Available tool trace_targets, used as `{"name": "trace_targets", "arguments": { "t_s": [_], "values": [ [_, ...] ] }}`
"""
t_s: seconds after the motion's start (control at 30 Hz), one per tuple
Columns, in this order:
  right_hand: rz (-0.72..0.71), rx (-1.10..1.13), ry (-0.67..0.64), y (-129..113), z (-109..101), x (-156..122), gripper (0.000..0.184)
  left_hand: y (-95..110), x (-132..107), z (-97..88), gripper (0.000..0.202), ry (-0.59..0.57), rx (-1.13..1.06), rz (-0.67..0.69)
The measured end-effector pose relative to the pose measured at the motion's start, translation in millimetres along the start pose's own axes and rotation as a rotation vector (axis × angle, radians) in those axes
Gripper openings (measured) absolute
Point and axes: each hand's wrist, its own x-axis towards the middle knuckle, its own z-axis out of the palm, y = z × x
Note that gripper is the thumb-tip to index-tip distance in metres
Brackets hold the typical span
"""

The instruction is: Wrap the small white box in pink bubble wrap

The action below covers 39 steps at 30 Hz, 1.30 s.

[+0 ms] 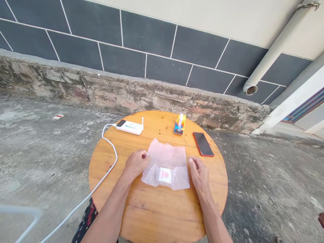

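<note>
The small white box [164, 176] with red print lies at the near part of the pinkish wrapping sheet [165, 153] – between the hands, apart from their fingers. The left hand [136, 163], back upward, curls its fingers at the sheet's left edge; whether they pinch it, I cannot tell. The right hand [199, 171], half closed, is beside the right edge, its grip also unclear. The round wooden table [154, 212] carries also a white device [130, 127], a tape dispenser [180, 125] and a phone [203, 144]; beyond – concrete ground [50, 145] and a dark tiled wall [149, 32].
</note>
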Motion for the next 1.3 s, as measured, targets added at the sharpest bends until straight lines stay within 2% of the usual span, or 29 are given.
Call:
{"name": "trace_targets", "arguments": {
  "t_s": [0.13, 0.23, 0.33, 0.53, 0.67, 0.8, 0.9, 1.0, 1.17, 1.3],
  "values": [
    [-0.118, 0.052, -0.131, -21, -10, -9, 0.035, 0, 0, -1.7, 0.019, -0.005, -0.013, -0.004],
    [-0.347, -0.058, -0.272, -43, -15, -15, 0.029, -1, 0, -2.6, 0.019, -0.017, -0.025, -0.009],
    [-0.535, -0.182, -0.370, -62, -14, -20, 0.032, -2, 0, -2.4, 0.019, -0.024, -0.036, -0.006],
    [-0.641, -0.268, -0.438, -88, -21, -44, 0.028, -3, 1, -1.1, 0.018, -0.017, -0.046, -0.003],
    [-0.814, -0.290, -0.428, -87, -29, -71, 0.022, -3, 1, -2.1, 0.019, -0.015, -0.046, -0.010],
    [-0.957, -0.329, -0.424, -63, -25, -95, 0.020, -2, 1, -2.9, 0.018, -0.012, -0.042, -0.015],
    [-0.960, -0.329, -0.431, -43, -20, -107, 0.017, -1, 1, -3.1, 0.018, -0.003, -0.032, -0.022],
    [-0.891, -0.311, -0.420, -36, -20, -114, 0.013, 0, 0, -3.4, 0.018, 0.002, -0.023, -0.026],
    [-0.693, -0.271, -0.395, -55, -14, -119, 0.027, 1, 0, -3.8, 0.017, -0.002, -0.015, -0.010],
    [-0.553, -0.261, -0.402, -69, 6, -120, 0.036, 0, 0, -3.8, 0.018, -0.005, -0.005, -0.012]
  ]
}}
